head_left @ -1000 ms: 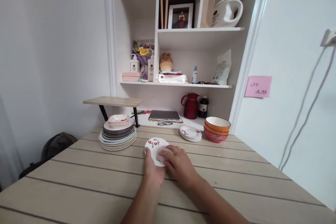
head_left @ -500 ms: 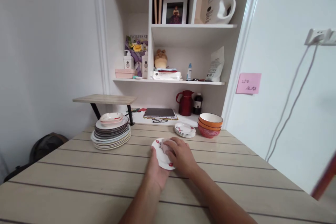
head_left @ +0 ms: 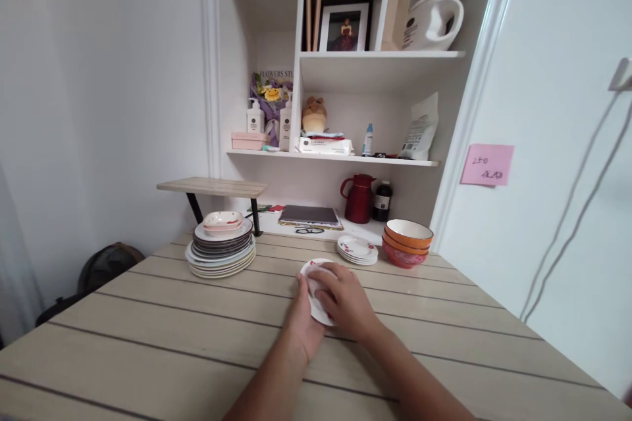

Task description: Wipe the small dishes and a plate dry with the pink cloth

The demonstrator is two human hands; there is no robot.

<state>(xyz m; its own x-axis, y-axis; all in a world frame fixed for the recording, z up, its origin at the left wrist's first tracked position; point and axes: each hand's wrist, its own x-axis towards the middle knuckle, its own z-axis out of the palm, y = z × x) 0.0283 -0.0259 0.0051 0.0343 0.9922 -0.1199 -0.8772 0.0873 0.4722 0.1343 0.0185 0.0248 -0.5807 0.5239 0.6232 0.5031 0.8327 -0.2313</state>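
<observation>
Above the wooden table, my left hand holds a small white plate with red flower marks, thumb at its left rim and palm beneath. The plate is tilted towards me. Over its face lies my right hand, fingers bent and pressing a pale cloth against it. Most of the cloth is hidden under those fingers. Just beyond my right hand, a short stack of matching small plates rests on the table.
Plates in a tall stack, topped by small dishes, stand at left by a raised wooden shelf. Nested bowls sit at back right. Behind are a red jug, a dark bottle, glasses and a laptop.
The view has swung slightly left, so everything sits further right. My right hand has shifted a little over the plate with the cloth; my left hand still grips the plate.
</observation>
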